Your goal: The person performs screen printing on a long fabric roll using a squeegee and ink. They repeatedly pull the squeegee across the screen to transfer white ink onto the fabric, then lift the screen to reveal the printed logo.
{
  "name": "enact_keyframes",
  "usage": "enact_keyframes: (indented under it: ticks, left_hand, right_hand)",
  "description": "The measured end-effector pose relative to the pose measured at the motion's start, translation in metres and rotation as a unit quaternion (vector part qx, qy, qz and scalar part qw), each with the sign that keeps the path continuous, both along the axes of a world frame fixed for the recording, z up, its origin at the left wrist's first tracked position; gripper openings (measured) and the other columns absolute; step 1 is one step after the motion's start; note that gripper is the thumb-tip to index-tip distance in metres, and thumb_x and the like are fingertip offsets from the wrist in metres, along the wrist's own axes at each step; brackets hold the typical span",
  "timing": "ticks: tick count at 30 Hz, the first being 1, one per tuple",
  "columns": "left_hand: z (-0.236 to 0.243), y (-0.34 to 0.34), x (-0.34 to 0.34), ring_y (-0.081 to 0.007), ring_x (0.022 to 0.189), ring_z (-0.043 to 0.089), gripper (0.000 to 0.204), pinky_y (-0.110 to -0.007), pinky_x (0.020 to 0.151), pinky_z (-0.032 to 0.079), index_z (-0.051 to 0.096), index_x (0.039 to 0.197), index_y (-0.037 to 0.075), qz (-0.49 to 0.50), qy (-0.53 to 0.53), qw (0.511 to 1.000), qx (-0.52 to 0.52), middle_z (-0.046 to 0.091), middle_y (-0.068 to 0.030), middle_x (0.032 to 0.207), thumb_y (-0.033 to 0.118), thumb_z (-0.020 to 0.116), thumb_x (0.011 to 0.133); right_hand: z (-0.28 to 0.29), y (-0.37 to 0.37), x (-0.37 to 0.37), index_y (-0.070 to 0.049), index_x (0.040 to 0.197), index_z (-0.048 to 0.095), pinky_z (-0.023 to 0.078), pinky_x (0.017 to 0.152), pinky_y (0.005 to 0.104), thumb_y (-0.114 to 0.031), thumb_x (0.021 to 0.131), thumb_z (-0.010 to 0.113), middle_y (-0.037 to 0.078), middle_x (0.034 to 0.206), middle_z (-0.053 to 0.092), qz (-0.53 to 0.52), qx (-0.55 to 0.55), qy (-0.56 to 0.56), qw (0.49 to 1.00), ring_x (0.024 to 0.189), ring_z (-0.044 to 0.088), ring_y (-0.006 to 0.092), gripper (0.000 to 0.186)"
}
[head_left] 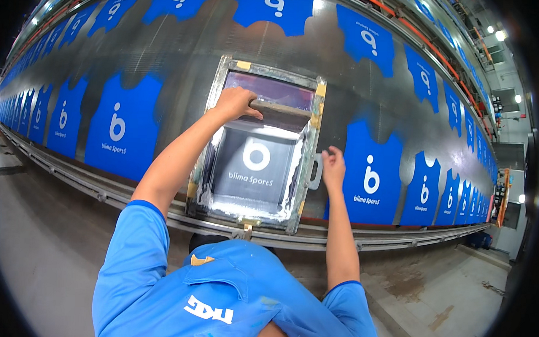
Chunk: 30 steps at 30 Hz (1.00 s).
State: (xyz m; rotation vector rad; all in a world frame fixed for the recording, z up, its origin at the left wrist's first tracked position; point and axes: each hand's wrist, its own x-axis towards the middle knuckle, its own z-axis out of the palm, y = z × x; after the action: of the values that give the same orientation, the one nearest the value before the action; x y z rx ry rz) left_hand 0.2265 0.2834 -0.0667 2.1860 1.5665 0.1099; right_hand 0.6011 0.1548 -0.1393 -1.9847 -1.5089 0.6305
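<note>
Clasping the squeegee (283,114) in a curled left hand (235,104), likely to steady it across the screen frame (273,72) at the near edge of the table (187,70); poising a half-open, seemingly empty right hand (334,163) alongside.

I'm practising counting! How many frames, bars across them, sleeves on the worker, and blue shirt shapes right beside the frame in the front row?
Frame: 1
Bar: 1
Blue sleeves, left and right: 2
Blue shirt shapes, left and right: 2
Total: 6
</note>
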Motion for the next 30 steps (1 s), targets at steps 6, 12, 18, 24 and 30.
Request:
enact_keyframes:
  ticks: [6, 12, 18, 24, 30]
  left_hand:
    - [-0.013, 0.015, 0.003, -0.0342, 0.098, 0.069, 0.057, -0.042, 0.081, 0.054, 0.073, 0.108, 0.012, -0.038, 0.020, 0.999, -0.020, 0.074, -0.0120, 0.099, 0.051, 0.086, 0.068]
    - [-0.056, -0.044, 0.012, -0.0327, 0.092, 0.071, 0.034, -0.045, 0.079, 0.056, 0.077, 0.106, 0.027, -0.023, 0.048, 0.998, -0.032, 0.076, -0.0084, 0.095, 0.019, 0.074, 0.073]
    - [-0.015, -0.140, 0.053, -0.0311, 0.088, 0.071, 0.034, -0.044, 0.077, 0.055, 0.078, 0.106, 0.026, 0.012, -0.033, 0.999, 0.020, 0.075, -0.0098, 0.093, 0.009, 0.068, 0.078]
    - [0.010, -0.337, -0.010, -0.0191, 0.112, 0.065, 0.048, -0.042, 0.088, 0.047, 0.069, 0.125, 0.023, 0.034, -0.051, 0.994, 0.089, 0.070, 0.0006, 0.128, 0.003, 0.062, 0.082]
    - [0.025, -0.337, -0.080, -0.0192, 0.109, 0.065, 0.049, -0.039, 0.085, 0.047, 0.070, 0.114, 0.019, 0.032, -0.073, 0.993, 0.090, 0.072, 0.0010, 0.118, 0.004, 0.073, 0.068]
  right_hand:
    - [-0.049, -0.021, -0.029, -0.010, 0.123, 0.064, 0.041, 0.051, 0.0252, -0.025, 0.103, 0.060, -0.002, 0.074, 0.057, -0.034, -0.042, 0.176, 0.983, 0.056, 0.051, 0.0076, 0.025]
    - [-0.093, -0.017, -0.003, -0.009, 0.114, 0.068, 0.049, 0.080, 0.0371, -0.030, 0.101, 0.058, 0.012, 0.096, 0.069, -0.016, -0.052, 0.157, 0.986, 0.091, 0.065, 0.0273, 0.027]
    - [-0.042, 0.046, 0.042, -0.008, 0.119, 0.062, 0.036, 0.044, 0.0244, -0.018, 0.102, 0.057, -0.003, 0.068, 0.053, -0.020, -0.032, 0.187, 0.982, 0.052, 0.046, 0.0064, 0.020]
    - [0.027, 0.011, -0.050, -0.007, 0.111, 0.072, 0.048, 0.065, 0.0331, -0.019, 0.097, 0.062, 0.008, 0.082, 0.068, -0.076, 0.017, 0.127, 0.989, 0.071, 0.063, 0.0180, 0.021]
    - [0.038, 0.008, -0.107, -0.005, 0.106, 0.074, 0.051, 0.076, 0.0353, -0.021, 0.095, 0.064, 0.010, 0.091, 0.072, -0.066, 0.106, 0.038, 0.991, 0.081, 0.066, 0.0199, 0.022]
